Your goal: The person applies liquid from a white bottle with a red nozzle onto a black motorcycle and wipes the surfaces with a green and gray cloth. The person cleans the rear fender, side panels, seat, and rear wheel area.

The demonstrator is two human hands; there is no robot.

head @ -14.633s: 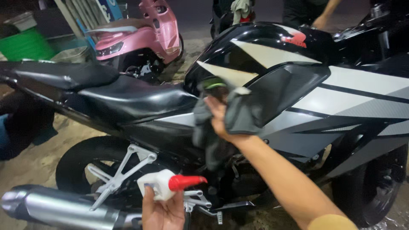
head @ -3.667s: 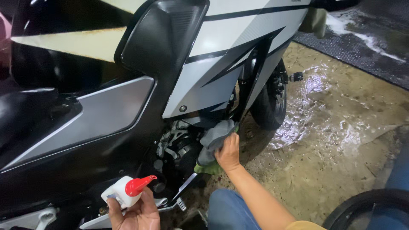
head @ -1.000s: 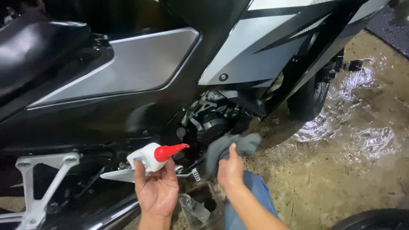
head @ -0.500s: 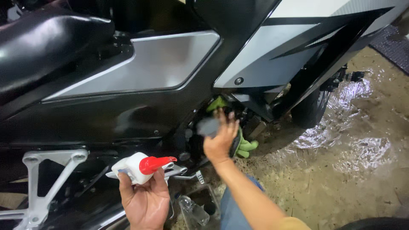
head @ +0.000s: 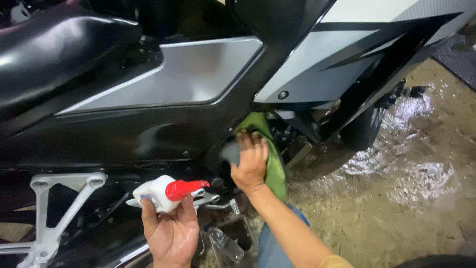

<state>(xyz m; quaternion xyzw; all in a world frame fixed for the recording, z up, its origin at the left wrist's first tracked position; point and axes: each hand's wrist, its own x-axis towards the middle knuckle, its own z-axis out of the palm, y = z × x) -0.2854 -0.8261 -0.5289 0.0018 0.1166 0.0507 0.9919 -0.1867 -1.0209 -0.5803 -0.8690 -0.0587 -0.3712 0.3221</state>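
— Where was the cloth [head: 271, 158] just then?

— Low on the motorcycle [head: 163, 99], pushed into the dark gap under the grey side panel [head: 168, 79], around the engine parts. It was green on one face and grey on the other, and the right hand [head: 250, 161] had its fingers closed over it, pressing it flat against the metal.

— And the other hand?

— The left hand [head: 171, 231] was wrapped firmly round a small white squeeze bottle [head: 153, 191] with a red nozzle [head: 186, 187] pointing to the right, towards the spot under the cloth. It was held apart from the bike, just in front of the silver footpeg bracket [head: 59, 208].

— So what stage was that, to your eye?

— Wiping down the engine area, I judged, with the bottle kept ready. The next move would have called for working the cloth deeper into the recess without snagging it.

— Anything else about?

— Wet, shining concrete floor [head: 406, 168] to the right, and the front tyre [head: 364, 129] beside it.
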